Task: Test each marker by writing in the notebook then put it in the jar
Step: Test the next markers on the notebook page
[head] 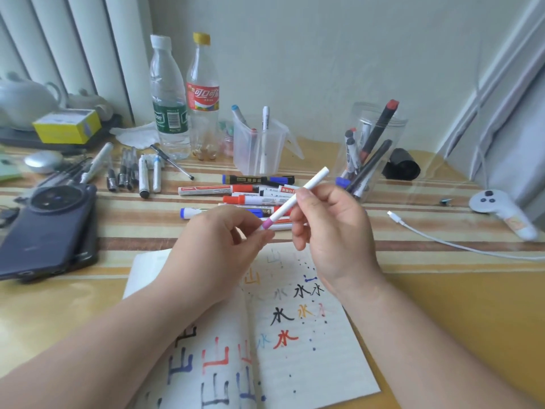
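1. Here, above an open notebook [309, 343] on a yellow table [460, 314], the right hand [327, 228] holds a slim white marker [298, 199] by its barrel, fingers pinched closed around it, the far end tilted up and to the right.
2. The left hand [224, 246] meets the marker's near, lower end, its thumb and forefinger closed on the pink cap [267, 223]; whether the cap is seated or partly off cannot be told.
3. The notebook's pages carry hand-drawn characters in black, blue, red and orange, with scattered ink dots on the right page.
4. Just beyond the hands, a loose heap of markers [250, 196] with red, blue and black caps lies on the striped mat.
5. Farther back stands a clear cup [259, 143] holding a few pens; to the far right a clear jar [374, 137] holds several markers upright and leaning.
6. Two plastic bottles [185, 95] stand at the far left centre, with a row of pens [132, 169] near them and a dark phone [50, 228] at the left edge.
7. A white cable [442, 240] and a white controller [498, 211] lie to the right.
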`<act>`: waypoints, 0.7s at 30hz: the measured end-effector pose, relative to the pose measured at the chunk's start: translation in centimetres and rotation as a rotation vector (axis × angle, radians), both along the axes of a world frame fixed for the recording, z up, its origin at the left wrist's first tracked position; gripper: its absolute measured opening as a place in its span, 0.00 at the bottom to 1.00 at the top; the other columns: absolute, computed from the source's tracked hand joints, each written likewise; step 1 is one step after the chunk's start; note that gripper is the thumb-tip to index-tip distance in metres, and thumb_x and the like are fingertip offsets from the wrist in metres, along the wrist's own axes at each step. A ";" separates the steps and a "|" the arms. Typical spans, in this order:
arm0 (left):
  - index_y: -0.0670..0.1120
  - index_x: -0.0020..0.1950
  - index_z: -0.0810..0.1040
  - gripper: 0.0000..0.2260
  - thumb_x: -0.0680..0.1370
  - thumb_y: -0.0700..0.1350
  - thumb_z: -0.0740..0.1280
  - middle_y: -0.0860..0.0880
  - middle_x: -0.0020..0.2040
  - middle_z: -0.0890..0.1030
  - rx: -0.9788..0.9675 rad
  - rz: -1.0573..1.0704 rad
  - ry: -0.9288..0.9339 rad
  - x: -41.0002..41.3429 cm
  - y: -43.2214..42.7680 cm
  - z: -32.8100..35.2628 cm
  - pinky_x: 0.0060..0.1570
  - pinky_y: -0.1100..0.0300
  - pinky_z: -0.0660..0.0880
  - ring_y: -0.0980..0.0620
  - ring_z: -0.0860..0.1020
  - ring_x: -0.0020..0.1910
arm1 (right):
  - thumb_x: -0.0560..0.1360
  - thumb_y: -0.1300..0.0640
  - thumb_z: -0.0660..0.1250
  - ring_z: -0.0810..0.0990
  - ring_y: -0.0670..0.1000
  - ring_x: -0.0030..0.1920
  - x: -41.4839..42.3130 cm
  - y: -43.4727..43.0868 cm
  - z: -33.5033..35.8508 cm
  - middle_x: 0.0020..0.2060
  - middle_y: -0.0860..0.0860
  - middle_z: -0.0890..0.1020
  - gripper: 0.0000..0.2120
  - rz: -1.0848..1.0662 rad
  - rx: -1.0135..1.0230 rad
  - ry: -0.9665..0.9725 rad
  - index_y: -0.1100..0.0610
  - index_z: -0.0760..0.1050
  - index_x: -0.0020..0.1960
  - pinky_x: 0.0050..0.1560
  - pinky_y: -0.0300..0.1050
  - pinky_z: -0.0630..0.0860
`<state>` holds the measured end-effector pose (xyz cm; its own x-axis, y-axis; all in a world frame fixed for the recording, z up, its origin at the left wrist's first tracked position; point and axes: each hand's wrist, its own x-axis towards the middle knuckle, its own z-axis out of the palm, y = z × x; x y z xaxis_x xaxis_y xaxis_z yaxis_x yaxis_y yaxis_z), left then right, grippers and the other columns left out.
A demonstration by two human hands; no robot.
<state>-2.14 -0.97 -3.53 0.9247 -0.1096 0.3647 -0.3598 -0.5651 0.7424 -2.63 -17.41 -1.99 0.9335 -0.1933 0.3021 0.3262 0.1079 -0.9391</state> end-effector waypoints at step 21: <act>0.55 0.43 0.80 0.04 0.78 0.51 0.69 0.57 0.32 0.78 -0.015 0.036 -0.017 0.4 0.6 -0.4 0.36 0.60 0.73 0.57 0.77 0.34 | 0.77 0.65 0.64 0.83 0.47 0.30 14.2 1.6 7.3 0.32 0.50 0.83 0.09 -0.297 -0.368 0.087 0.60 0.79 0.56 0.33 0.43 0.80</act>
